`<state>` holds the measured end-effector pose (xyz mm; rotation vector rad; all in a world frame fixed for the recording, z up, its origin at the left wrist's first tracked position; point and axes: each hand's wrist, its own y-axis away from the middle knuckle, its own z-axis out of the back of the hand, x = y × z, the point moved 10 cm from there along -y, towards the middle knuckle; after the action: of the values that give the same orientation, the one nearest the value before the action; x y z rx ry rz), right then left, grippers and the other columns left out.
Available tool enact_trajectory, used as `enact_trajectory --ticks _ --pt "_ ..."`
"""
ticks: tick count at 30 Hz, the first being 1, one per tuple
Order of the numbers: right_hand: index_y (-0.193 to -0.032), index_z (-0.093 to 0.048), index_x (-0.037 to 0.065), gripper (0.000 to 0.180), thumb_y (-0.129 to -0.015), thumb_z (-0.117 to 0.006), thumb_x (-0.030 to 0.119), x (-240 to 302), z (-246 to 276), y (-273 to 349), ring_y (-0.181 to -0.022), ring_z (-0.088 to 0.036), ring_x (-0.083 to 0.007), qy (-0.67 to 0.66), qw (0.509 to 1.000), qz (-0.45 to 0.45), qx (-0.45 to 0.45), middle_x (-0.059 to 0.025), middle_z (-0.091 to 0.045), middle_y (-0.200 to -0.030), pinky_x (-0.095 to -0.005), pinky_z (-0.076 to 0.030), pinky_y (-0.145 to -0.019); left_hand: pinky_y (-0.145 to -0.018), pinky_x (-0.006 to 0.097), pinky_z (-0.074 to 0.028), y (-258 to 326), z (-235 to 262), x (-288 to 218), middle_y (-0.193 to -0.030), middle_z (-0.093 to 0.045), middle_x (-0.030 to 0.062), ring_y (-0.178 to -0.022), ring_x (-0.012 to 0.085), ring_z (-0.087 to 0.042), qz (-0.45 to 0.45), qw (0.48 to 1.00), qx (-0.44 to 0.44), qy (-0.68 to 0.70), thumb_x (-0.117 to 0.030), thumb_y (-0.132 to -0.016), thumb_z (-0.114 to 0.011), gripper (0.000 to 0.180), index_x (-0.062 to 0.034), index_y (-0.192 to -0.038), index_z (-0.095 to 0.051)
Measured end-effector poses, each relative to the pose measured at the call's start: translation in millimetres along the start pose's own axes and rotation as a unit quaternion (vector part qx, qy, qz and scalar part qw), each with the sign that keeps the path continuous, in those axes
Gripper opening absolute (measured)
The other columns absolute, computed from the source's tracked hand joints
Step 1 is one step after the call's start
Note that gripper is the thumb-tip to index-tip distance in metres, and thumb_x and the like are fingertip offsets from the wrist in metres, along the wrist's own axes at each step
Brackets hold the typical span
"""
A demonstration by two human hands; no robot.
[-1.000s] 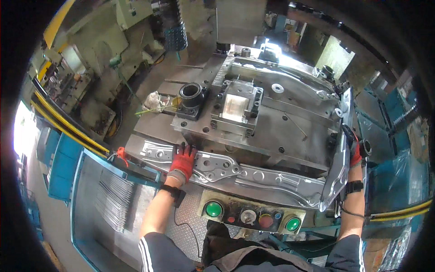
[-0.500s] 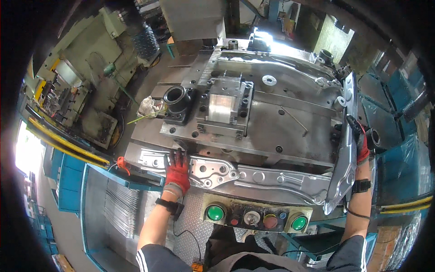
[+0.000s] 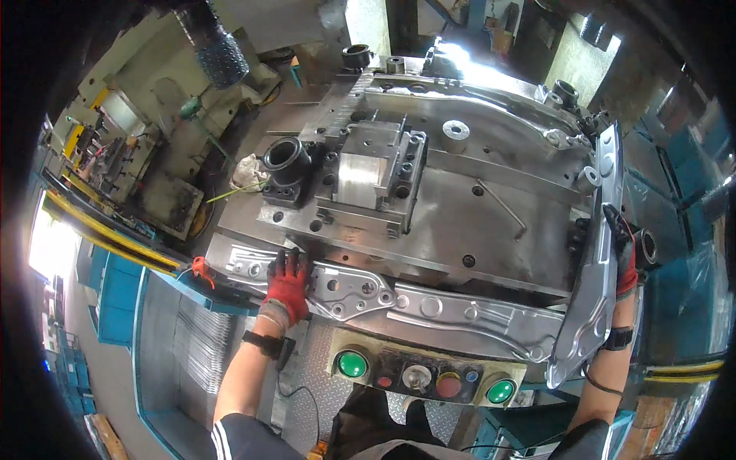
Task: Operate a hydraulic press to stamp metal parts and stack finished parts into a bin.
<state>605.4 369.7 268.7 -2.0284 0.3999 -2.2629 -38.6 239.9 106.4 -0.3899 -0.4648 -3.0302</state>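
My left hand (image 3: 287,288), in a red glove with dark fingertips, lies with fingers stretched over a long stamped sheet-metal bracket (image 3: 345,294). This bracket rests along the near edge of the steel die (image 3: 429,268). At the right, my right hand (image 3: 624,257) is wrapped round a second long stamped metal bracket (image 3: 584,310), holding it tilted, its far end up and its near end over the die's front right corner. Dark gloved fingertips show on its left side. The flatter stretch of ribbed metal (image 3: 468,310) between them continues the near row.
A control box (image 3: 429,377) with two green buttons stands just in front of me. On the die are a raised block (image 3: 364,180), a round guide bushing (image 3: 285,159) and a hex key (image 3: 502,209). A blue bin (image 3: 146,360) at lower left holds several stacked metal parts.
The view has shifted slightly. The bracket in my right hand has its near end a little lower and closer to me. My left hand stays on the left bracket.
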Motion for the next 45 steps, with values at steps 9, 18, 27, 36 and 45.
enact_trajectory --ticks 9,18,27,36,45 --pt "-0.109 -0.066 0.006 0.026 -0.091 -0.064 0.025 7.7 -40.6 21.0 -0.063 -0.065 -0.0159 -0.165 0.957 -0.236 -0.023 -0.0083 -0.068 -0.082 -0.0283 -0.053 -0.056 -0.090 0.044 -0.046 41.4 262.3 6.9 -0.109 -0.059 0.0170 -0.102 0.0368 -0.056 -0.175 0.893 -0.358 0.209 -0.010 -0.076 -0.067 0.051 -0.0104 -0.126 -0.057" --pt "-0.105 -0.066 0.005 0.025 -0.089 -0.066 0.024 20.5 -44.1 22.3 -0.061 -0.063 -0.0142 -0.131 0.970 -0.198 -0.044 -0.0048 -0.067 -0.077 -0.0275 -0.051 -0.055 -0.097 0.044 -0.045 -126.9 377.4 -73.0 -0.126 -0.054 0.0210 -0.116 0.0368 -0.054 -0.171 0.969 -0.176 -0.042 -0.055 -0.094 -0.045 0.065 -0.0035 -0.133 -0.050" --pt "-0.105 -0.064 0.002 0.026 -0.090 -0.064 0.024 20.9 -48.3 28.5 -0.067 -0.067 -0.0210 -0.195 0.955 -0.216 -0.051 -0.0118 -0.068 -0.087 -0.0320 -0.055 -0.060 -0.101 0.042 -0.044 -167.0 372.6 -119.0 -0.134 -0.050 0.0203 -0.125 0.0344 -0.050 -0.191 0.961 -0.124 -0.158 -0.059 -0.095 -0.039 0.065 -0.0104 -0.136 -0.050" --pt "-0.107 -0.063 0.003 0.027 -0.090 -0.063 0.023 16.1 -37.0 27.0 -0.066 -0.067 -0.0235 -0.158 0.966 -0.195 -0.070 -0.0123 -0.067 -0.084 -0.0347 -0.057 -0.059 -0.102 0.045 -0.042 -180.1 366.1 -89.6 -0.136 -0.048 0.0225 -0.125 0.0370 -0.049 -0.150 0.975 -0.105 -0.123 -0.061 -0.091 -0.047 0.074 -0.0027 -0.136 -0.048" --pt "-0.105 -0.063 0.005 0.022 -0.089 -0.066 0.021 26.5 -49.7 27.1 -0.062 -0.066 -0.0206 -0.158 0.960 -0.215 -0.084 -0.0094 -0.067 -0.081 -0.0321 -0.055 -0.055 -0.108 0.041 -0.037 -175.4 369.4 -65.8 -0.143 -0.043 0.0203 -0.134 0.0340 -0.042 -0.161 0.983 -0.083 0.030 -0.043 -0.093 -0.058 0.062 -0.0121 -0.144 -0.041"
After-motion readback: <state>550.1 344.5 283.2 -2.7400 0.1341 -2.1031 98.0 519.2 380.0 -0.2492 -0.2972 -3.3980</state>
